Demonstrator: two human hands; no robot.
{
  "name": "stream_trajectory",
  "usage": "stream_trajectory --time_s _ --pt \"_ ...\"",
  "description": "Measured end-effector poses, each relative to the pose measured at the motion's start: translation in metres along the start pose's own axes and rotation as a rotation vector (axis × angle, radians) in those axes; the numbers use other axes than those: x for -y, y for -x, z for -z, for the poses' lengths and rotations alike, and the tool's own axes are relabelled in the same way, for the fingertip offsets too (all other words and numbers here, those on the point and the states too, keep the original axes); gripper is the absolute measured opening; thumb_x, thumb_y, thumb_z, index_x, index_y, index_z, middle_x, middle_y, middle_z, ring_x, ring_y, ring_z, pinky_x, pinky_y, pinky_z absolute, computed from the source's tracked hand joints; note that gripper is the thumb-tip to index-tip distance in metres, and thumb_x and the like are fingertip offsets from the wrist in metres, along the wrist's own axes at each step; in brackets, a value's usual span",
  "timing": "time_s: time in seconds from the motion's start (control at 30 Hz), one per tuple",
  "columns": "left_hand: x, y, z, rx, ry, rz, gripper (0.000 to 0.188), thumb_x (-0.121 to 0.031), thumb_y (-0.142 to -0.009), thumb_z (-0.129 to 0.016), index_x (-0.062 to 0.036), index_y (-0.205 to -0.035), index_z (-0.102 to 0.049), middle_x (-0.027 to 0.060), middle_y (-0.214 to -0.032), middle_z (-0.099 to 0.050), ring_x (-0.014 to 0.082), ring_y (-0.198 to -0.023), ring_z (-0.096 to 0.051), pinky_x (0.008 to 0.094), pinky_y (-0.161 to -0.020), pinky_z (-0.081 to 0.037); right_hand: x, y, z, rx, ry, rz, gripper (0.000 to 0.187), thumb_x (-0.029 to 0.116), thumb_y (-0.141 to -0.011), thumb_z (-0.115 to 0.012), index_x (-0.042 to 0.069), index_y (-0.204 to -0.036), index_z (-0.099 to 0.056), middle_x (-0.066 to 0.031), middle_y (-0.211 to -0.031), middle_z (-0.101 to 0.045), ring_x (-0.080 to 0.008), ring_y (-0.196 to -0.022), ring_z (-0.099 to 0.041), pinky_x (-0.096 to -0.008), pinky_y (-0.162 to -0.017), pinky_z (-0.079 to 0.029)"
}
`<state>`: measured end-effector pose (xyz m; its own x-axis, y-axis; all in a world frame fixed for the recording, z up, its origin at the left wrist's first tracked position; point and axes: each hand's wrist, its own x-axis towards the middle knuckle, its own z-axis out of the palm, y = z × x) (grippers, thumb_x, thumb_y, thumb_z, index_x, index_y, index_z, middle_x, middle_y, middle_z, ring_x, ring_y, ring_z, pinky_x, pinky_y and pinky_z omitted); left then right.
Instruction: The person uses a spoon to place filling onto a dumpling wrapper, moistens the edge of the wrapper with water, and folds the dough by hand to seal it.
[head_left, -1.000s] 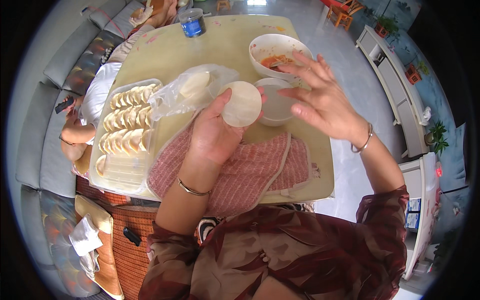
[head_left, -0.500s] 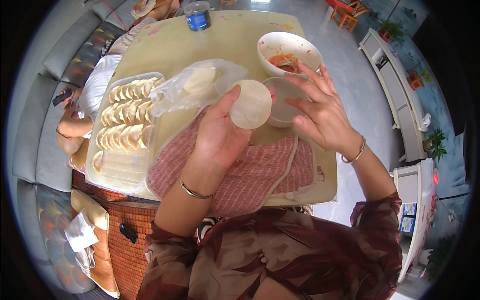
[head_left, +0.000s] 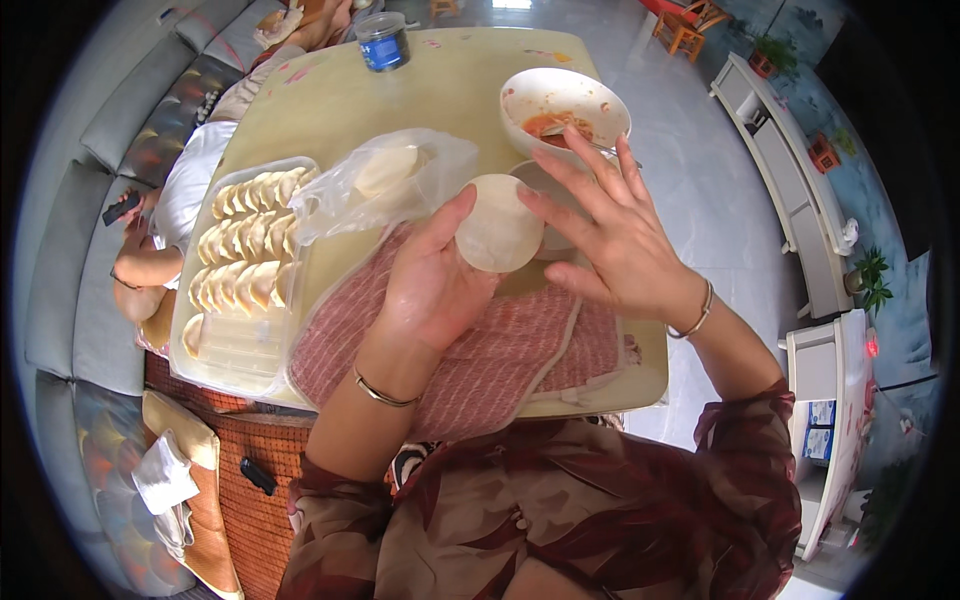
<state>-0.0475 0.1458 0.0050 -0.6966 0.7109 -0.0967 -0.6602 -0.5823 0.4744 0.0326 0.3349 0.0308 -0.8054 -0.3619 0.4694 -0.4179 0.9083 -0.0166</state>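
Note:
A round, pale dumpling wrapper (head_left: 499, 224) lies across the fingers of my left hand (head_left: 428, 280), its thumb against the edge. Beside it is my right hand (head_left: 625, 240), fingers spread and holding nothing; the index fingertip is at the wrapper's right edge. Beyond that hand stands a white bowl (head_left: 590, 92) with reddish filling (head_left: 552, 125) and a utensil in it. Partly hidden behind the fingers is a translucent bowl (head_left: 552, 186). More wrappers (head_left: 388, 172) lie in a clear plastic bag (head_left: 448, 160). At the left, a plastic tray (head_left: 235, 352) carries rows of folded dumplings (head_left: 240, 286).
A red-striped cloth (head_left: 470, 375) covers the table's near side. A blue-labelled jar (head_left: 383, 45) stands at the far edge of the table (head_left: 460, 75). Left of the table, a person (head_left: 195, 175) on the grey sofa (head_left: 95, 250) holds a dark handheld device (head_left: 122, 208).
My right hand has come left and lower, bringing its index fingertip to the wrapper's edge. The wrapper has dropped slightly in my left hand. The view has shifted a little.

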Motion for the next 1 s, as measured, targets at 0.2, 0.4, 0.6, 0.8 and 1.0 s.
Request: stream_trajectory --time_s 0.2,0.4,0.6,0.8,1.0 --pt "-0.004 -0.001 0.0 0.048 0.017 0.0 0.042 -0.026 -0.103 -0.04 0.0064 -0.129 -0.046 0.02 -0.128 -0.058 0.0309 -0.12 -0.057 0.0416 -0.106 -0.042 -0.004 0.013 0.006 -0.008 -0.049 0.01 0.047 0.046 -0.087 -0.061 0.002 -0.099 -0.073 -0.0133 -0.14 -0.048 -0.0332 -0.144 -0.024 -0.0624 -0.116 -0.007" --pt "-0.003 -0.001 -0.002 0.017 -0.023 0.024 0.048 -0.026 -0.104 -0.034 0.0093 -0.137 -0.038 0.0279 -0.138 -0.048 0.0366 -0.129 -0.048 0.0447 -0.111 -0.036 -0.025 0.015 -0.002 0.072 0.076 -0.048 0.05 0.047 -0.09 -0.056 0.0 -0.09 -0.074 -0.0135 -0.137 -0.05 -0.0329 -0.144 -0.025 -0.0618 -0.116 -0.008" --pt "-0.003 0.002 -0.002 0.133 -0.028 0.053 0.041 -0.024 -0.104 -0.037 0.0049 -0.131 -0.046 0.0182 -0.126 -0.059 0.0264 -0.12 -0.056 0.04 -0.106 -0.042 -0.009 -0.004 0.006 -0.081 0.059 -0.001 0.048 0.047 -0.086 -0.061 0.007 -0.112 -0.069 -0.0119 -0.143 -0.046 -0.0339 -0.144 -0.024 -0.0653 -0.113 -0.009" --pt "0.0 0.003 -0.008 -0.037 -0.147 -0.018 0.046 -0.029 -0.106 -0.033 0.0045 -0.136 -0.041 0.0182 -0.137 -0.052 0.0302 -0.127 -0.051 0.0443 -0.108 -0.04 -0.002 -0.003 -0.001 -0.041 0.049 -0.011 0.05 0.048 -0.084 -0.063 0.007 -0.113 -0.069 -0.0125 -0.142 -0.046 -0.0343 -0.143 -0.026 -0.0664 -0.113 -0.01" --pt "-0.002 0.001 -0.004 0.052 -0.045 0.029 0.063 -0.043 -0.105 -0.022 0.0085 -0.139 -0.037 0.0278 -0.138 -0.047 0.037 -0.131 -0.046 0.0453 -0.112 -0.035 -0.017 0.013 -0.007 0.073 0.091 -0.078 0.048 0.047 -0.082 -0.065 0.001 -0.092 -0.074 -0.0138 -0.138 -0.05 -0.0331 -0.144 -0.026 -0.0663 -0.114 -0.01"
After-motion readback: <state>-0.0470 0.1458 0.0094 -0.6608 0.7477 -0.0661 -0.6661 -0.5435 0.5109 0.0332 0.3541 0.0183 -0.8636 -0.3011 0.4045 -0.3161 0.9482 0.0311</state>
